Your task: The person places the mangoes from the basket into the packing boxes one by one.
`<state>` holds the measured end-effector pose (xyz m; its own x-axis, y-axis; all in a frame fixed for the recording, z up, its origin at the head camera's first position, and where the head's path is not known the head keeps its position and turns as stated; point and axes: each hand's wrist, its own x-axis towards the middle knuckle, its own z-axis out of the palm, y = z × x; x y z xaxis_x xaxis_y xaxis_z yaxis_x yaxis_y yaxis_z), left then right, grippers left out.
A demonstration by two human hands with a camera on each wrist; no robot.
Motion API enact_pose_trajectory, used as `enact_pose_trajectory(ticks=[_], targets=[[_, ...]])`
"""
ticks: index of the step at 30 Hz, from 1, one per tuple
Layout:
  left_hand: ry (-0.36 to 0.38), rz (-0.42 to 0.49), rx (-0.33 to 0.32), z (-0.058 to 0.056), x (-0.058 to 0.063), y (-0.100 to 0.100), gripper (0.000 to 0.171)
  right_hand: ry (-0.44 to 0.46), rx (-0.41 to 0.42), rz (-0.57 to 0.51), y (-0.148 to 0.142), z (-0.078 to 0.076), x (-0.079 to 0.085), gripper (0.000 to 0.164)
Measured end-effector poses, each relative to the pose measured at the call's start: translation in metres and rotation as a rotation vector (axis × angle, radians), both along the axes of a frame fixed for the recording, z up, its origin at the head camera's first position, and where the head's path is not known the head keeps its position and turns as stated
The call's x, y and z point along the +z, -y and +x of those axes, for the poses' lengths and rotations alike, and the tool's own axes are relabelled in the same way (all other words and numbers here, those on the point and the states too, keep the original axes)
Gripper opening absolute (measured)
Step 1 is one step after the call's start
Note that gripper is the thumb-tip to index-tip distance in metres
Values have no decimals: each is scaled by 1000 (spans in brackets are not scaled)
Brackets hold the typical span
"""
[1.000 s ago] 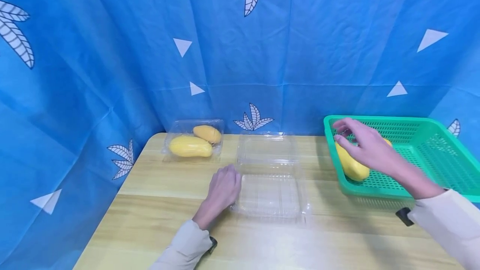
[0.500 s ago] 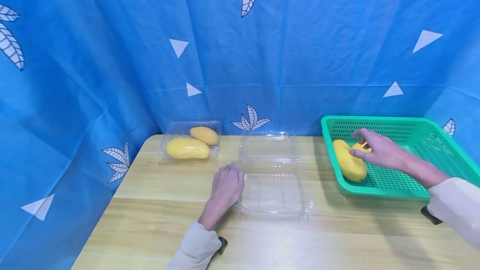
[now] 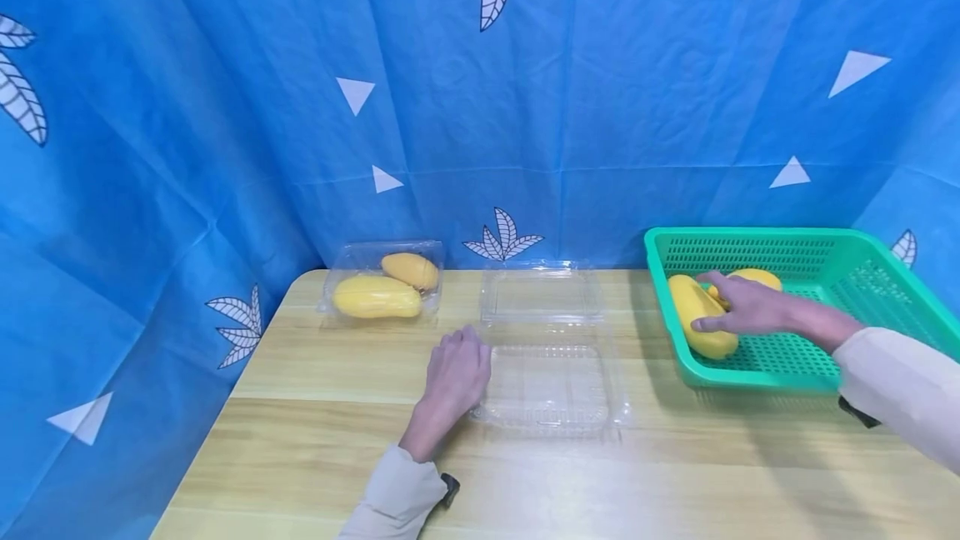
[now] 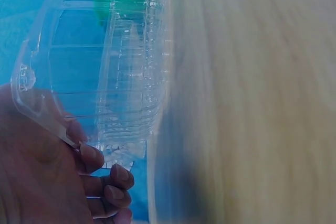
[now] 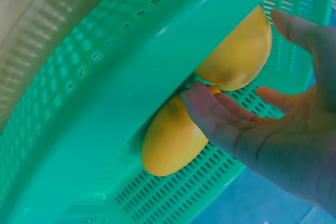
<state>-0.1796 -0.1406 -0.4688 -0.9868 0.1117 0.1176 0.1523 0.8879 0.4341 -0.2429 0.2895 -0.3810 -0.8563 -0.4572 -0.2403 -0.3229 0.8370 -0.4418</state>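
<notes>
A clear plastic clamshell container (image 3: 543,390) lies open on the table, its lid folded back. My left hand (image 3: 456,373) pinches its left edge; in the left wrist view, curled fingertips (image 4: 122,176) sit at the clear corner. Inside the green basket (image 3: 795,383), my right hand (image 3: 753,308) reaches over a long yellow fruit (image 3: 712,345), with another yellow fruit (image 3: 759,277) behind. The right wrist view shows its fingers fairly straight, fingertips right at an orange-yellow fruit (image 5: 173,140), while a second yellow fruit (image 5: 239,51) lies between thumb and fingers.
At the back left of the wooden table (image 3: 315,440), another clear container (image 3: 352,253) holds a long yellow fruit (image 3: 375,297) and a smaller mango (image 3: 411,270). A blue patterned curtain (image 3: 480,123) hangs right behind the table.
My right hand has come down from above the basket's left side to the fruit, its thumb now over the long yellow one. My left hand stays at the container's edge.
</notes>
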Motion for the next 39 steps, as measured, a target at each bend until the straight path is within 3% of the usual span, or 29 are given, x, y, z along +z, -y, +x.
enact_pose_trajectory(ticks=[3,9,12,24,35,39], targets=[[1,12,-1,0,0,0,24,58,-5,15,4,-6,-1,88],[1,10,-11,-2,-1,1,24,274,-68,13,12,-12,-2,98],[0,14,-18,-2,-1,1,24,315,-90,12,13,-13,-3,99],[3,18,-18,-2,0,1,25,344,-132,18,16,-16,-3,99],[-2,37,-15,-2,-1,1,23,297,-128,-69,2,-10,24,86],[5,33,-18,-2,-2,2,22,222,-108,-84,-5,-5,34,81]])
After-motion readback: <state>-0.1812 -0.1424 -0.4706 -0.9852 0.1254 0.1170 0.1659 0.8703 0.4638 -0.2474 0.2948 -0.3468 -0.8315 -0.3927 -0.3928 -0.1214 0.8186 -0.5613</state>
